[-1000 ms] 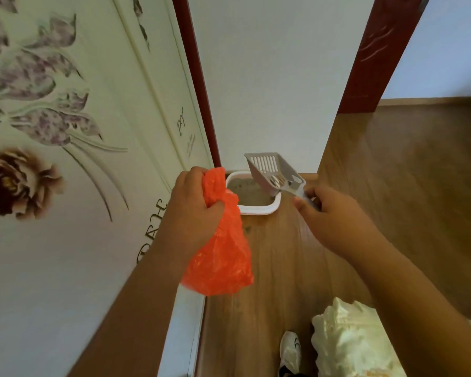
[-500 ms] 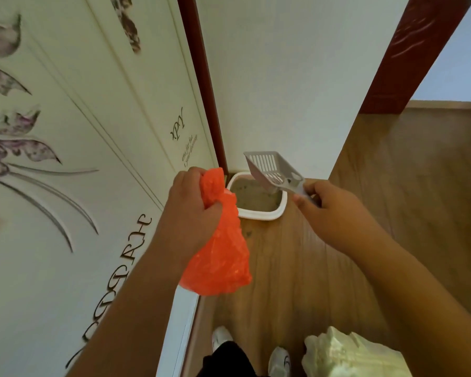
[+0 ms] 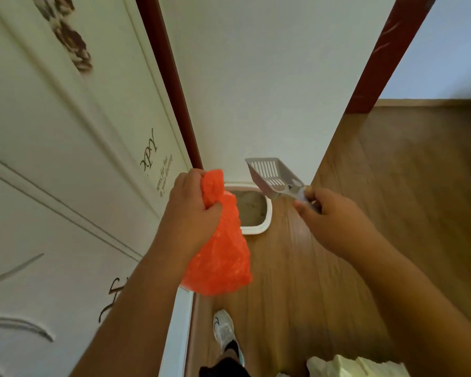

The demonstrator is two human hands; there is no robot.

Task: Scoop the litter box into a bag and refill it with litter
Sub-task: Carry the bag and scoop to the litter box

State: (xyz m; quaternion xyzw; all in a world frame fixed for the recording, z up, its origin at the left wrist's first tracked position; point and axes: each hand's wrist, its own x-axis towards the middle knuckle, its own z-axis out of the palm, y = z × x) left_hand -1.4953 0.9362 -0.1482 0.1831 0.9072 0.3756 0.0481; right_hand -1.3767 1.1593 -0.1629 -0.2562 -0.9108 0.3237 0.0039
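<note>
So, we had both hands up over the brown wood-plank floor (image 3: 297,268), facing the corner. Our left hand (image 3: 191,213) was fisted round the bunched neck of a crumpled orange plastic bag (image 3: 220,257); the bag hung below the fist, its body sagging in front of the wrist. Our right hand (image 3: 335,221) pinched the handle of a grey slotted plastic litter scoop (image 3: 272,175), thumb and curled fingers wrapped on the grip, with the scoop's pan tilted up and away from us. We couldn't tell if anything sat in the pan.

Task target: the white-rimmed plastic litter box (image 3: 267,221) sat on the floor in the corner, tight against the white wall (image 3: 256,77) behind it. Greyish litter (image 3: 249,208) showed inside. The bag and left hand covered the box's left part from our view; the scoop was held above its far right corner, not touching it as far as we could see.

On the left stood a cream door panel with dark floral decals and script lettering (image 3: 65,159), edged by a dark red frame strip (image 3: 172,85). A second dark red frame post (image 3: 384,55) stood right of the wall. Down low, we saw one of our feet in a white sneaker (image 3: 225,330) on the floor, and a pale yellowish crumpled bag (image 3: 356,367) at the bottom edge, cut off by the frame.
</note>
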